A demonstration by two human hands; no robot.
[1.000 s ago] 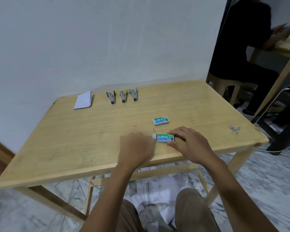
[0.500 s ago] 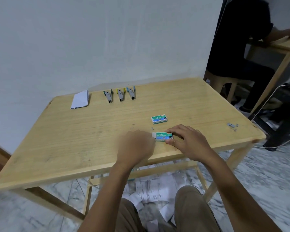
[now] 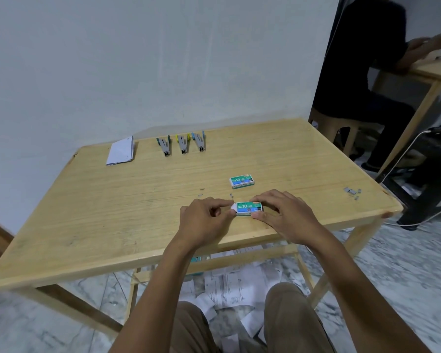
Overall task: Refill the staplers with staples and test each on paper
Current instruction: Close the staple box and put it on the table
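Cardboard is what we are handling: the staple box (image 3: 248,209) lies flat on the bench (image 3: 112,212) near its front edge, at about 5 o'clock from the middle. Our right hand (image 3: 283,217) grasps the sleeve from its 3 o'clock end, thumb and fingers along the long sides, while our left hand (image 3: 204,220) pinches the white inner tray (image 3: 233,208) poking out at 9 o'clock. We judge the box light, thin-walled and easy to crush, so the hold belongs on the edges. The tray should slide with little force, and the staple strips inside may snap. The staplers (image 3: 181,143) stand at 12 o'clock, paper (image 3: 121,150) at their 9 o'clock, a second box (image 3: 242,180) between.
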